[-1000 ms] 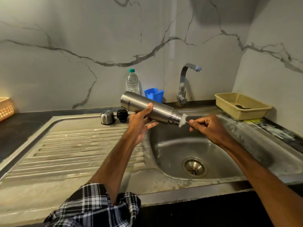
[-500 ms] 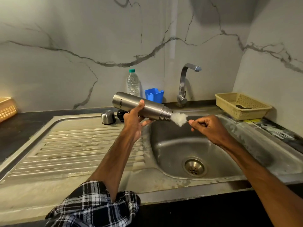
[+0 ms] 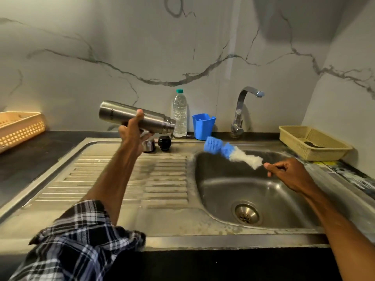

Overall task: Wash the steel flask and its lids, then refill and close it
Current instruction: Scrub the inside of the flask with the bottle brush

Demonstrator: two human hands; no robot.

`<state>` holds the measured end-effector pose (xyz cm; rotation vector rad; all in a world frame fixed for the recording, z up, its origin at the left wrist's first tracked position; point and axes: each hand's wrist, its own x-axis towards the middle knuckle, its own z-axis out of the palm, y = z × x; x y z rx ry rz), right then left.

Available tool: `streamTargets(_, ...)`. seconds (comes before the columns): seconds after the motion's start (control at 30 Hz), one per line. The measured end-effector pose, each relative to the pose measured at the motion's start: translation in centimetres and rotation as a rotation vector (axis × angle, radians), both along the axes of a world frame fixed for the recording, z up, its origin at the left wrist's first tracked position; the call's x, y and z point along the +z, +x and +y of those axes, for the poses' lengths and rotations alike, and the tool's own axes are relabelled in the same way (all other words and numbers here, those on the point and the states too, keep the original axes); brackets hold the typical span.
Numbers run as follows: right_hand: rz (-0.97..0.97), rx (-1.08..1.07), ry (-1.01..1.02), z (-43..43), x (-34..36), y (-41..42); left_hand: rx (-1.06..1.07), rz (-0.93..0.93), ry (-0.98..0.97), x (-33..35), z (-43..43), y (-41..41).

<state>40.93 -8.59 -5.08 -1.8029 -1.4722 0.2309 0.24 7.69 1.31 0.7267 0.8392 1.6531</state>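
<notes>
So the flask (image 3: 129, 118) is a smooth brushed-steel cylinder with a stepped, threaded neck. It's up in the air left of centre, over the back of the ridged steel drainboard (image 3: 162, 179), lying almost flat with the open mouth pointing right and dipping a bit. The left hand (image 3: 132, 136) grips it from underneath, thumb over the top, forearm angled up out of a rolled plaid sleeve (image 3: 81, 240). The right hand (image 3: 288, 175) sits right of centre over the sink (image 3: 223, 199), fingers curled, pinching the thin end of a brush (image 3: 229, 153). That one's blurry, but it's fluffy white bristles near the hand and a chunky blue ribbed tip, slanting up-left over the basin's back edge, well clear of the flask mouth. Both lids sit at the back of the drainboard just under the flask: a shiny steel cap (image 3: 149, 146), half hidden by the hand, and a black stopper (image 3: 164, 143). Behind them are a clear plastic bottle (image 3: 179, 116), a blue cup (image 3: 203, 126) and a chrome tap (image 3: 241, 110).
</notes>
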Motion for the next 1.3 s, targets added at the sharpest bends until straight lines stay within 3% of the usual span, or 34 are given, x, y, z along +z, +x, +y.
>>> streamTargets(0.23, 0.015, -0.033, 0.029, 0.6, 0.3, -1.9, -0.047, 0.195, 0.099, 2.0, -1.4, 0.1)
streamTargets(0.6, -0.13, 0.032, -0.089, 1.1, -0.3, -2.4, -0.157, 0.087, -0.005, -3.0, -3.2, 5.8)
streamTargets(1.07, -0.059, 0.082, 0.041, 1.0, -0.2, -5.3, -0.166, 0.063, -0.003, -3.8, -3.7, 5.1)
streamTargets(1.2, 0.008, -0.02, 0.144, 0.8, 0.7, -6.7, -0.157, 0.091, 0.006, -3.6, -4.3, 5.2)
streamTargets(1.3, -0.063, -0.127, 0.261, 1.8, 2.9, -7.4, -0.158, 0.099, 0.011, -3.5, -4.6, 5.2)
